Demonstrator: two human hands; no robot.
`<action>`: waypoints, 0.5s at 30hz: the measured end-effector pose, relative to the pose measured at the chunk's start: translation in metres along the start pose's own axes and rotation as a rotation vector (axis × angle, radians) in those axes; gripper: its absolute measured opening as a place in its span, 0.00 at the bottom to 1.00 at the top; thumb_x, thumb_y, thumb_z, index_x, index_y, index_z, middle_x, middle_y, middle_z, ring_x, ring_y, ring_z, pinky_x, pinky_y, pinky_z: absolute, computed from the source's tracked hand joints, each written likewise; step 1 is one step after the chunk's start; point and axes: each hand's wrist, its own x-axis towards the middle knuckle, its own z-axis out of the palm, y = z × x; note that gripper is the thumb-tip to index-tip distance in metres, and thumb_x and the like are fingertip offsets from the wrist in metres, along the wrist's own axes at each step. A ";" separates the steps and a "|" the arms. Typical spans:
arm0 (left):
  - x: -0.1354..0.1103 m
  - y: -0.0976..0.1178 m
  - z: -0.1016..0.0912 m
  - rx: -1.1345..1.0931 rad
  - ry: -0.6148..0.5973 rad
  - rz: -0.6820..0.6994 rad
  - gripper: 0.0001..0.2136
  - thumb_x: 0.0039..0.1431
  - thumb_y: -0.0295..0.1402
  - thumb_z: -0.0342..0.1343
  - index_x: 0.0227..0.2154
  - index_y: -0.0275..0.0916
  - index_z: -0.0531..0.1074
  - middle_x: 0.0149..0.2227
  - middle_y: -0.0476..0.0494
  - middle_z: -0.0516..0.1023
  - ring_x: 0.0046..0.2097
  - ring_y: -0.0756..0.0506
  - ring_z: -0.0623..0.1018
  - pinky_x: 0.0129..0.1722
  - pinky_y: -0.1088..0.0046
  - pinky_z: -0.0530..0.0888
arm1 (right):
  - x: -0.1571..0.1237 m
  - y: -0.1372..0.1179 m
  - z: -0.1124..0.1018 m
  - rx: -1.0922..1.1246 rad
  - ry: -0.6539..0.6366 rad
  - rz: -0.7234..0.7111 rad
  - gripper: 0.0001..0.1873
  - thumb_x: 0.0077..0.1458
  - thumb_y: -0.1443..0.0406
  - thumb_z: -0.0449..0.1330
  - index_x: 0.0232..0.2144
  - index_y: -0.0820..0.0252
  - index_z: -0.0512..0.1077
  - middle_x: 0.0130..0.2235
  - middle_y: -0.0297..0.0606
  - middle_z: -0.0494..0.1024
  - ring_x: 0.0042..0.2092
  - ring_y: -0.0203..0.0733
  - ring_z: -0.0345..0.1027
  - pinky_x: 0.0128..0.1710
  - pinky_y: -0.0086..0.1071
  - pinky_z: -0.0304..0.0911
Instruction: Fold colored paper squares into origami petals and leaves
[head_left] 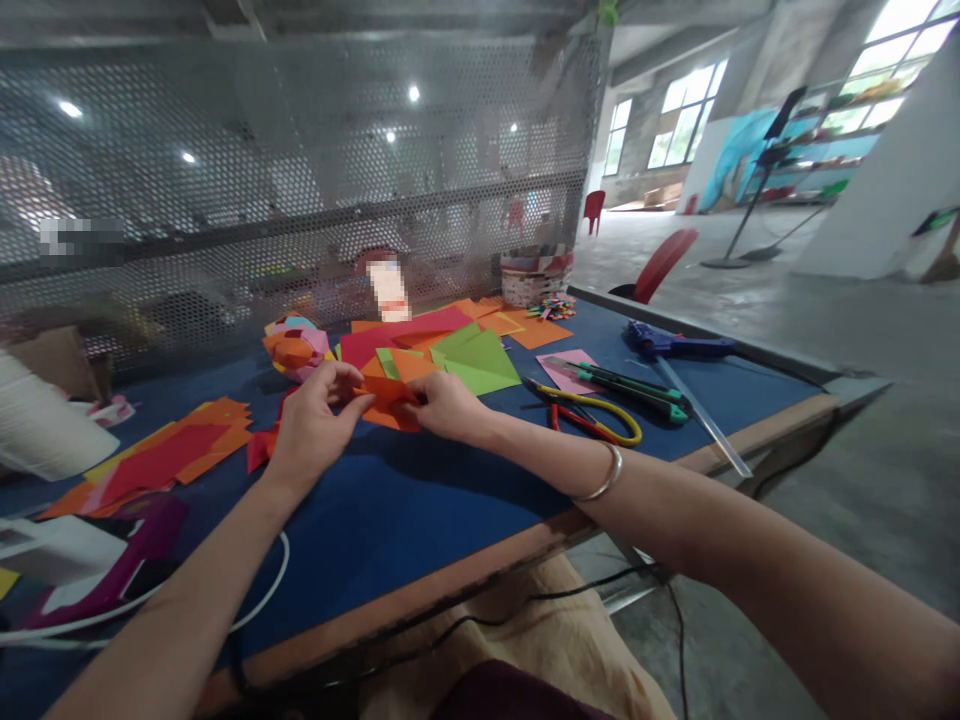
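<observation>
Both my hands meet over the blue table top (pixel 420 510) on one piece of orange paper (pixel 391 402). My left hand (pixel 315 422) pinches its left end with thumb and fingers. My right hand (pixel 448 405) is closed on its right end; a silver bangle sits on that wrist. The paper lies partly folded, just above the cloth. Behind it lie red, green and orange sheets (pixel 442 350).
A stack of orange and red sheets (pixel 161 455) lies at left, a folded paper ball (pixel 296 345) behind. Scissors (pixel 592 412), a green tool (pixel 634 385), a blue glue gun (pixel 675 345) and a metal ruler (pixel 705 418) lie at right. A perforated metal screen (pixel 300 180) backs the table.
</observation>
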 end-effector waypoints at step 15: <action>-0.005 0.003 -0.001 0.001 -0.173 -0.076 0.16 0.66 0.43 0.57 0.49 0.38 0.72 0.50 0.42 0.77 0.48 0.46 0.78 0.48 0.61 0.78 | 0.005 0.003 0.008 0.120 0.068 -0.064 0.13 0.66 0.59 0.63 0.47 0.62 0.74 0.46 0.39 0.78 0.43 0.41 0.76 0.44 0.41 0.74</action>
